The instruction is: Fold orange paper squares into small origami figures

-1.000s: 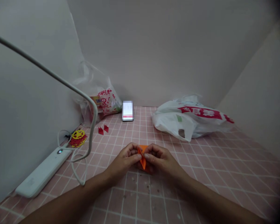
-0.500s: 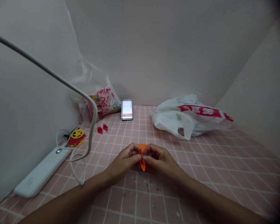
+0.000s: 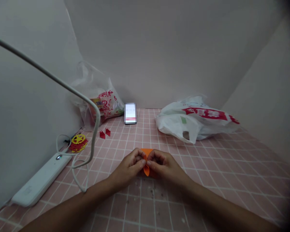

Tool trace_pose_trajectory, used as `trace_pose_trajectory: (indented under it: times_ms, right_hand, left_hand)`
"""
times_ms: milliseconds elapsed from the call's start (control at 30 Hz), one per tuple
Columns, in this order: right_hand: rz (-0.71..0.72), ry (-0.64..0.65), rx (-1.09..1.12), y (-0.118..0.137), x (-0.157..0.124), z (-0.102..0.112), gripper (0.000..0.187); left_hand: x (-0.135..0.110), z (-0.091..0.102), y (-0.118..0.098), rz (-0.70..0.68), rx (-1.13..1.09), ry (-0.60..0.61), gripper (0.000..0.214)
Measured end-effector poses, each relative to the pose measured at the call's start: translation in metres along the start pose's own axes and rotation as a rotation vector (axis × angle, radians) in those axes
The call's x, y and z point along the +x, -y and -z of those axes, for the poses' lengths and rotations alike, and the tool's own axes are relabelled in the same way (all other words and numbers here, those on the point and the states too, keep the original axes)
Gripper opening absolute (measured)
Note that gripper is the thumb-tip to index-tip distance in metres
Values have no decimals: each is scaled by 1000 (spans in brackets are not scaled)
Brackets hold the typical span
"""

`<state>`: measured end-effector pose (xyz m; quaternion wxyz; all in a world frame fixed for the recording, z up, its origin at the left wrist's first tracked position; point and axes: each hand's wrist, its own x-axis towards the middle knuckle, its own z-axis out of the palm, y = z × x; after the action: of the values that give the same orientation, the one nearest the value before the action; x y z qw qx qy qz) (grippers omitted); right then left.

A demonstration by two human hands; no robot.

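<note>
- the left hand (image 3: 128, 167) and right hand (image 3: 165, 166) meet at thumb and forefinger tips on a small folded orange paper (image 3: 146, 170), each pinching one side of it.
- the paper is held just above the pink tiled table (image 3: 232, 167), straight in front of the phone (image 3: 130, 113) and much nearer the person.
- the part being worked seems to be a narrow flap pointing down between the thumbs, though the fingers hide most of it.
- to crease it well, the pinch likely wants to sit right at the fold line, even on both sides, pressing flat rather than tugging.
- left of the phone a clear bag (image 3: 103, 101) leans in the corner, and right of it lies a white bag (image 3: 195, 124) with red print.
- in front and left of the phone lie two red paper bits (image 3: 104, 133), and further left a yellow and red cutout (image 3: 78, 142).
- a white lamp (image 3: 38, 180) stands well left of the phone, and its cord (image 3: 79, 174) loops on the table near the left forearm, the one thing close enough to snag.
</note>
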<state>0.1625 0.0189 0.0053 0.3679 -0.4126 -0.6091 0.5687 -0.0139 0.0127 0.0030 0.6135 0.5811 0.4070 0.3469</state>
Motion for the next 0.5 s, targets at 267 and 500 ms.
trace_pose_trajectory:
  times_ms: [267, 500]
  right_hand:
    - [-11, 13, 100, 1, 0, -1, 18]
    - [8, 32, 86, -4, -1, 0, 20]
  left_hand:
    - [0, -3, -5, 24, -122, 64, 20]
    - [-1, -4, -5, 55, -141, 97, 19]
